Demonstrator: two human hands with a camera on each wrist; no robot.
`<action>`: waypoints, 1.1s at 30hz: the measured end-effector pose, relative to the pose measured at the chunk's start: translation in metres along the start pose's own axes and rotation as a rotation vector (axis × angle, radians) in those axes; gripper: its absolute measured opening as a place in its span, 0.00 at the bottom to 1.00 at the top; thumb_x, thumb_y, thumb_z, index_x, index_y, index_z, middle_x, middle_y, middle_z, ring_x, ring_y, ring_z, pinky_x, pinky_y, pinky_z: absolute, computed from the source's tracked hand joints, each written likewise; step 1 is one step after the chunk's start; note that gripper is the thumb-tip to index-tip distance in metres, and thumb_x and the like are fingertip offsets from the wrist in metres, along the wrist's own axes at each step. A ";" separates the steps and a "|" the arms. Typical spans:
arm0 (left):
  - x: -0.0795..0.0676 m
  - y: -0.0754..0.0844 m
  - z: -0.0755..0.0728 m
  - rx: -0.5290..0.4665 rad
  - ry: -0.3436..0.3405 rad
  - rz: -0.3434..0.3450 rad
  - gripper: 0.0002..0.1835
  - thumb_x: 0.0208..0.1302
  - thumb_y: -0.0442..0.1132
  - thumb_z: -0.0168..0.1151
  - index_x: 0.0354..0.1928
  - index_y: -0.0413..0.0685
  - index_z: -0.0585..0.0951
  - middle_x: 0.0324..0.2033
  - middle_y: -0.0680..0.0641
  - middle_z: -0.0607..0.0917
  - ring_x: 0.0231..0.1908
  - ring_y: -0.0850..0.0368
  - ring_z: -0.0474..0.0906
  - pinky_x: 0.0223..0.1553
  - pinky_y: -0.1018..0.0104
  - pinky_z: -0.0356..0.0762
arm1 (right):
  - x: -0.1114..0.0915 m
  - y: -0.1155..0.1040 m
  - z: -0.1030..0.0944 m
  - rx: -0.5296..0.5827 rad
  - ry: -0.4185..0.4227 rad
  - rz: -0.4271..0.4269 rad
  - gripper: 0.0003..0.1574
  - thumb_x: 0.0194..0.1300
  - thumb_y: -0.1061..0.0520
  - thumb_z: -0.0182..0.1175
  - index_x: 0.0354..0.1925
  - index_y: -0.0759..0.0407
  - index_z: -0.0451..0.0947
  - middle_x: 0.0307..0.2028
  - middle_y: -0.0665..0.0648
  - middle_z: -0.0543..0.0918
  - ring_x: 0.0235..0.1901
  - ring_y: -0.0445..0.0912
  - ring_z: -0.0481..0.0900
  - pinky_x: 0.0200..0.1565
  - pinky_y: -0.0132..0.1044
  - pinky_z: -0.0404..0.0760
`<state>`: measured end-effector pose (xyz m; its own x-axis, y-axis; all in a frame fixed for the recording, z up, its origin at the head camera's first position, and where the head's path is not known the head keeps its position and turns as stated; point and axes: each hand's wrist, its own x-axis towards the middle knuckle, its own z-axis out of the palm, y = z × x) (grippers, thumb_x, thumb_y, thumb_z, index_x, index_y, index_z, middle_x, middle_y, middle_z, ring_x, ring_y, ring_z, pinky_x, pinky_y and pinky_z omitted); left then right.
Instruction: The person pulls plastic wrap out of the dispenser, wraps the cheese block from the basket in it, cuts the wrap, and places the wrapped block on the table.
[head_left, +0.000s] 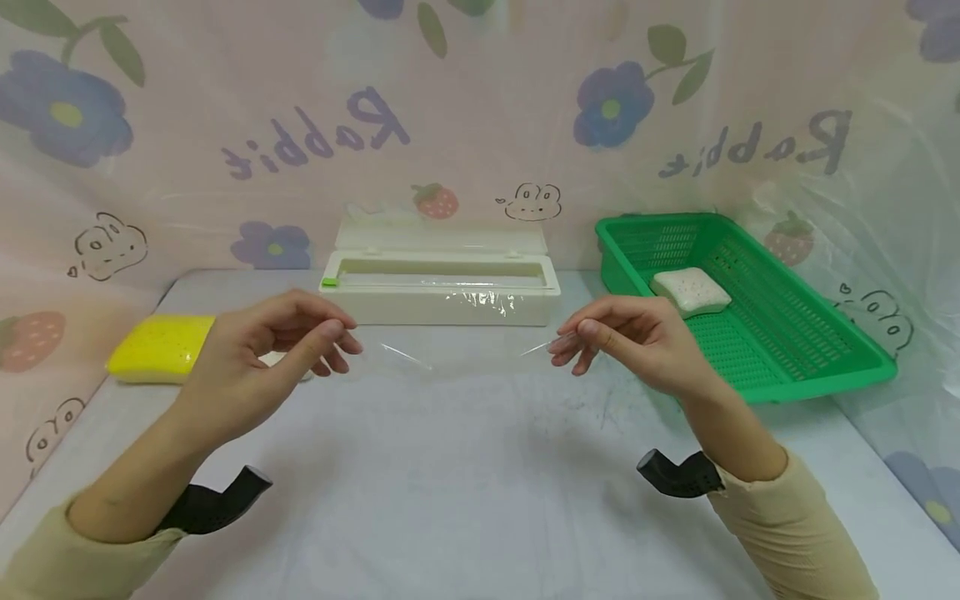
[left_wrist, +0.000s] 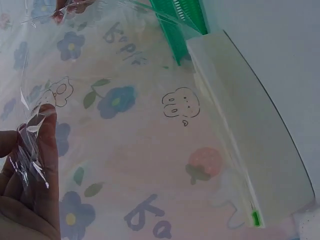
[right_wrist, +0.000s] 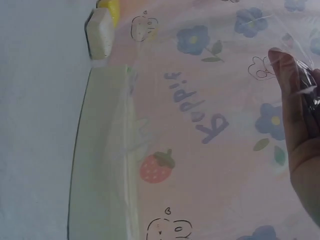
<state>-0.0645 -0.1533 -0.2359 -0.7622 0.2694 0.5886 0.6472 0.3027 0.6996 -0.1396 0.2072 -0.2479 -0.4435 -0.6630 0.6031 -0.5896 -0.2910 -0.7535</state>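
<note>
A clear sheet of plastic wrap (head_left: 406, 356) spans the space between both hands above the table. My left hand (head_left: 258, 362) pinches one corner between thumb and fingers; bunched wrap (left_wrist: 32, 150) glints there in the left wrist view. At the opposite corner my right hand (head_left: 633, 342) pinches the sheet the same way. Behind them stands a long white wrap dispenser (head_left: 397, 310) with its lid raised and a green slider (head_left: 329, 283) at its left end. The sheet reaches back toward the dispenser; its transparency hides whether it is still joined to the roll.
On the right sits a green basket (head_left: 817, 390) holding a white speckled block (head_left: 690, 292). A yellow block (head_left: 161, 350) lies left, with another white block (right_wrist: 101, 37) beside it, mostly behind the left hand. A patterned curtain (head_left: 480, 108) hangs behind and at the sides.
</note>
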 end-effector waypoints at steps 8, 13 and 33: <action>-0.010 -0.013 0.003 0.132 -0.042 -0.159 0.06 0.65 0.28 0.59 0.38 0.47 0.81 0.30 0.53 0.86 0.28 0.62 0.83 0.29 0.70 0.82 | -0.013 0.015 0.002 -0.104 0.033 0.193 0.08 0.68 0.71 0.51 0.42 0.75 0.77 0.38 0.52 0.88 0.33 0.48 0.87 0.30 0.42 0.85; -0.020 -0.027 0.007 0.103 -0.113 -0.204 0.05 0.66 0.29 0.57 0.38 0.45 0.80 0.28 0.51 0.85 0.28 0.61 0.82 0.30 0.68 0.82 | -0.022 0.030 0.006 -0.106 0.007 0.320 0.09 0.69 0.69 0.52 0.43 0.71 0.77 0.36 0.55 0.88 0.34 0.48 0.87 0.32 0.43 0.85; -0.045 -0.056 0.021 0.080 -0.370 -0.480 0.07 0.67 0.38 0.59 0.36 0.40 0.78 0.26 0.47 0.84 0.27 0.55 0.80 0.28 0.68 0.81 | -0.045 0.064 0.028 -0.064 -0.246 0.640 0.11 0.73 0.59 0.50 0.36 0.62 0.77 0.30 0.61 0.84 0.28 0.56 0.83 0.30 0.45 0.85</action>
<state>-0.0667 -0.1637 -0.3102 -0.9240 0.3815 0.0255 0.2423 0.5326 0.8109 -0.1387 0.1987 -0.3308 -0.5561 -0.8302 -0.0386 -0.3043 0.2466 -0.9201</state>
